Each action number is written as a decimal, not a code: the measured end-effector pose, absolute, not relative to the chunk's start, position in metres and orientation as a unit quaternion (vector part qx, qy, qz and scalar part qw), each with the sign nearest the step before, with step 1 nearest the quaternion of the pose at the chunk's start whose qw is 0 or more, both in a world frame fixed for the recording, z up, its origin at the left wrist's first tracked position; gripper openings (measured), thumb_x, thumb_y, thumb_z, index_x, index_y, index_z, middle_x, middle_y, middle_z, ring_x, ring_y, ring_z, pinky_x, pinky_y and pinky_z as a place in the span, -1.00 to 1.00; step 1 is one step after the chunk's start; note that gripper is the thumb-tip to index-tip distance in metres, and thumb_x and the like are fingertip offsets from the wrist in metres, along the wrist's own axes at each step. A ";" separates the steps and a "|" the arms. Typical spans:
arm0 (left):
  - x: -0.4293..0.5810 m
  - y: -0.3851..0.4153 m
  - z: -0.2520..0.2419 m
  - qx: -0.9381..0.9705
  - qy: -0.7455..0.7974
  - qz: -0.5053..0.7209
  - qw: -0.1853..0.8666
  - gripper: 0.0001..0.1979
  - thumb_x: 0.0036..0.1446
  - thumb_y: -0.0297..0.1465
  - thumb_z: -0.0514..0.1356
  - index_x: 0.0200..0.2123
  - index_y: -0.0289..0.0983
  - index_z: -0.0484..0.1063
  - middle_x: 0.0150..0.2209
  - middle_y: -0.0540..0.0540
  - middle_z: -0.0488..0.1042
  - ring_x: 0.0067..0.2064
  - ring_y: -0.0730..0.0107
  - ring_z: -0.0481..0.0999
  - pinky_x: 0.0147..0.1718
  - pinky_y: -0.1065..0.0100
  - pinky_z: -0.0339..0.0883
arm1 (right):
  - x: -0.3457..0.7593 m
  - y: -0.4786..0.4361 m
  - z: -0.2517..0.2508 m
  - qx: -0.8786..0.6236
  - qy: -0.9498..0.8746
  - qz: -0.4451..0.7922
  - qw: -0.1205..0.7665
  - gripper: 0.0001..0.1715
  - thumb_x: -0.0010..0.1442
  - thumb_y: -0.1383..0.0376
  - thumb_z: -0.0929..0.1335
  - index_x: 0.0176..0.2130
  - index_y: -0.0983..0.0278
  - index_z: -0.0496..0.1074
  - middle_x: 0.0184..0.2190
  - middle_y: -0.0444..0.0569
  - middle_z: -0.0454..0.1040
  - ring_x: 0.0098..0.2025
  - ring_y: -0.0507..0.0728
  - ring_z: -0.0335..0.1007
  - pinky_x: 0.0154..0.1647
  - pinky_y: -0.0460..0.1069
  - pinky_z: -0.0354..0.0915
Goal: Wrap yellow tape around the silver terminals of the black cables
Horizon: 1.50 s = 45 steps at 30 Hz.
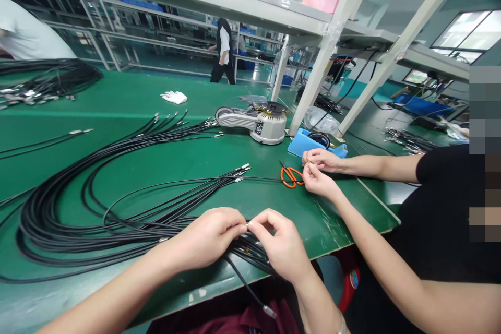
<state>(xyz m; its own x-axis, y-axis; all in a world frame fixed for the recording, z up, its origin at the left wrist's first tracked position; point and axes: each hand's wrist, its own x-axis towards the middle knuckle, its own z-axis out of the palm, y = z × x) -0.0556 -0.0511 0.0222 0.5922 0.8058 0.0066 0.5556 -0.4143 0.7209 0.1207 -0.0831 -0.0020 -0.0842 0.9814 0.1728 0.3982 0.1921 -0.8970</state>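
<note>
Pinching a thin, metal-tipped black cable (246, 225) between them, the person's left hand (207, 237) and right hand (279, 246) are held close together at the edge of the green tabletop (129, 91). Fine fingertip work on this single cable end is judged to be in hand, and a steady pinch is called for. Both grips are closed narrowly on the tip, which is partly hidden by the fingers. The cable is drawn from a loose coil of black cables (35, 229); too many cables are laid out to be counted exactly, though three groups are seen, with a further bundle (50, 75) at far left. One co-worker's two hands (321, 169) are pinching a small item near one pair of orange-handled scissors (291, 177), one blue tape holder (317, 143) and one beige tape dispenser (270, 125).
</note>
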 end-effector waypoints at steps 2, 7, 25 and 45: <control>-0.052 -0.053 0.022 0.831 0.417 0.177 0.323 -0.73 0.21 -0.34 0.04 -0.43 -0.23 0.48 -0.45 -0.04 0.48 -0.39 0.36 0.39 -0.36 0.42 0.16 | 0.121 -0.084 -0.002 -0.530 -0.648 0.349 0.421 -0.79 0.15 0.34 0.33 -0.52 0.27 0.41 -0.50 -0.12 0.44 -0.42 0.05 0.34 -0.34 -0.08 0.24; -0.048 -0.057 0.019 0.852 0.419 0.153 0.274 -0.71 0.23 -0.35 0.02 -0.43 -0.24 0.49 -0.46 -0.07 0.49 -0.38 0.34 0.42 -0.35 0.41 0.17 | 0.123 -0.084 -0.004 -0.539 -0.655 0.345 0.402 -0.79 0.15 0.34 0.33 -0.51 0.27 0.41 -0.50 -0.12 0.44 -0.40 0.06 0.35 -0.32 -0.08 0.23; -0.068 0.027 -0.004 0.810 0.581 0.082 -0.001 -0.78 0.15 -0.54 0.03 -0.28 -0.36 0.47 -0.33 -0.24 0.47 -0.21 0.11 0.43 -0.22 0.19 0.28 | 0.154 -0.084 0.011 -0.540 -0.696 0.387 0.271 -0.79 0.18 0.32 0.27 -0.35 0.23 0.50 -0.41 -0.13 0.54 -0.37 0.04 0.43 -0.36 -0.14 0.27; -0.064 -0.020 0.001 0.798 0.502 0.269 0.196 -0.73 0.24 -0.31 0.00 -0.22 -0.19 0.49 -0.38 0.00 0.40 -0.32 0.41 0.45 -0.30 0.41 0.35 | 0.134 0.013 -0.011 -0.583 -0.562 0.469 0.351 -0.61 0.27 0.18 0.18 -0.24 0.37 0.46 -0.38 0.07 0.54 -0.47 0.03 0.46 -0.50 -0.10 0.33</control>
